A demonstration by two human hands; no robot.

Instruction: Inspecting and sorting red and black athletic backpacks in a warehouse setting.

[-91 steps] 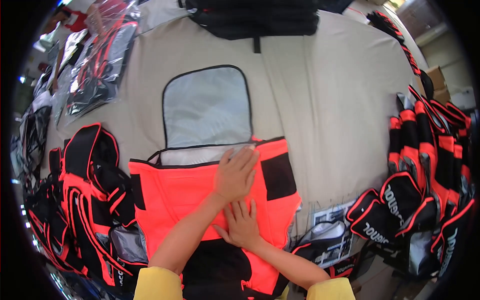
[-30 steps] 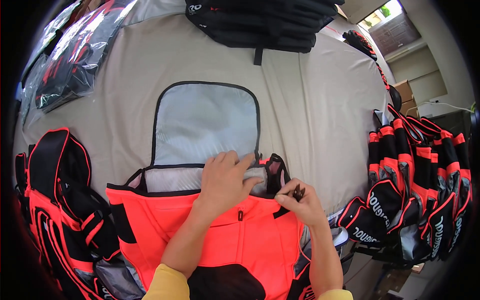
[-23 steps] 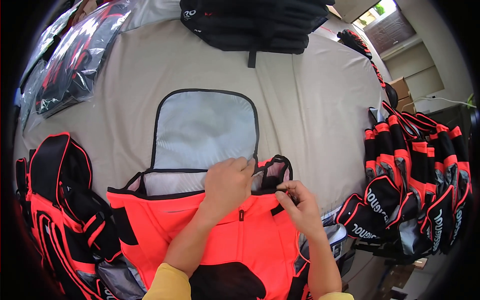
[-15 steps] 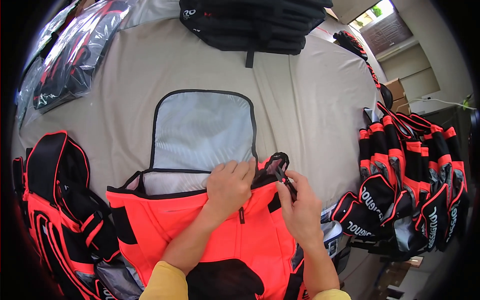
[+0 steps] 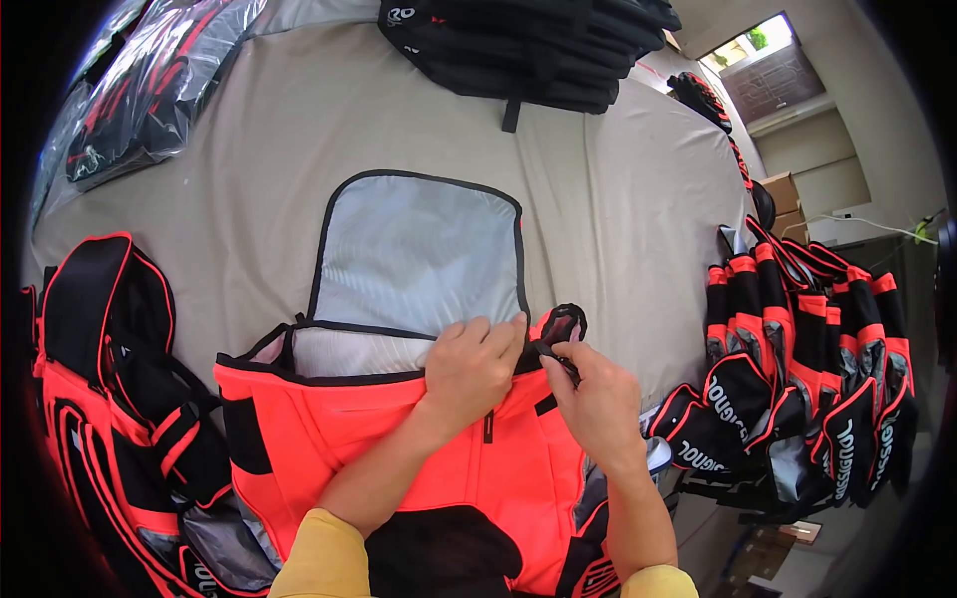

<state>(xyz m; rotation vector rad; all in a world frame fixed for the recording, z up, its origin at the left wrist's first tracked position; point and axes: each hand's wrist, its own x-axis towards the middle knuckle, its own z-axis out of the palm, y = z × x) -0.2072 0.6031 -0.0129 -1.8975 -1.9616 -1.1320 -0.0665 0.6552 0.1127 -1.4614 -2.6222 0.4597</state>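
Note:
A bright orange-red and black backpack lies in front of me, its grey-lined lid flap folded back away from me. My left hand grips the black-bound rim of its opening near the right corner, fingers reaching inside over the edge. Close beside it, my right hand is closed around small dark thread snips, mostly covered by the fingers. Their tips are at the bag's right top corner, next to a black-edged side piece that curls upward. What the tips touch is hidden.
A beige cloth covers the table. Stacked black bags lie at the far side, plastic-wrapped bags at far left. Another red-black backpack stands at left; several more are bunched at right.
My right hand has turned, and the snips, plainly visible before, are now mostly hidden in its fingers. My left hand and the bag's flap appear slightly farther right.

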